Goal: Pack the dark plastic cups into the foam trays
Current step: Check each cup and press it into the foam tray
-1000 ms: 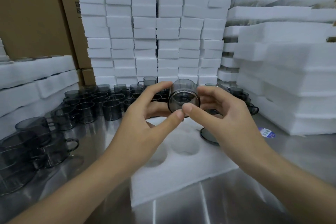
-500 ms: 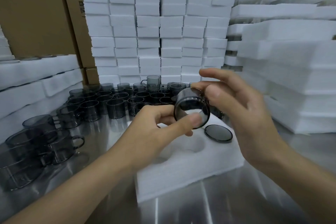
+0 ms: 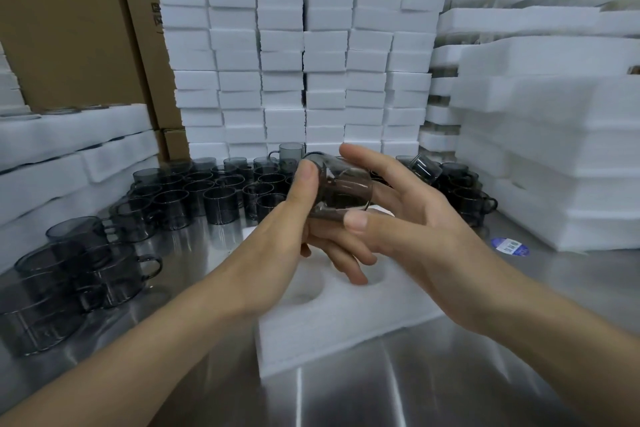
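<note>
A dark see-through plastic cup point(image 3: 341, 185) is held tilted in mid-air above a white foam tray point(image 3: 346, 322) that lies on the steel table. My left hand point(image 3: 284, 239) grips the cup, its thumb on the cup's upper left side and its fingers underneath. My right hand point(image 3: 398, 215) holds the cup's right side, with the thumb on the lower rim and the fingers stretched along the far side. The tray shows round hollows point(image 3: 304, 291) partly hidden by my hands.
Several dark cups point(image 3: 214, 194) stand in rows at the back of the table, more are stacked at the left point(image 3: 69, 274) and right point(image 3: 464, 191). Foam blocks point(image 3: 325, 52) form a wall behind; foam trays pile up on the right point(image 3: 554, 156) and left point(image 3: 69, 149). A blue sticker point(image 3: 509, 246) lies on the table.
The cup has turned from facing me with its opening to lying tilted on its side. My right hand has come lower and cradles it; the dark lid on the tray is now hidden.
</note>
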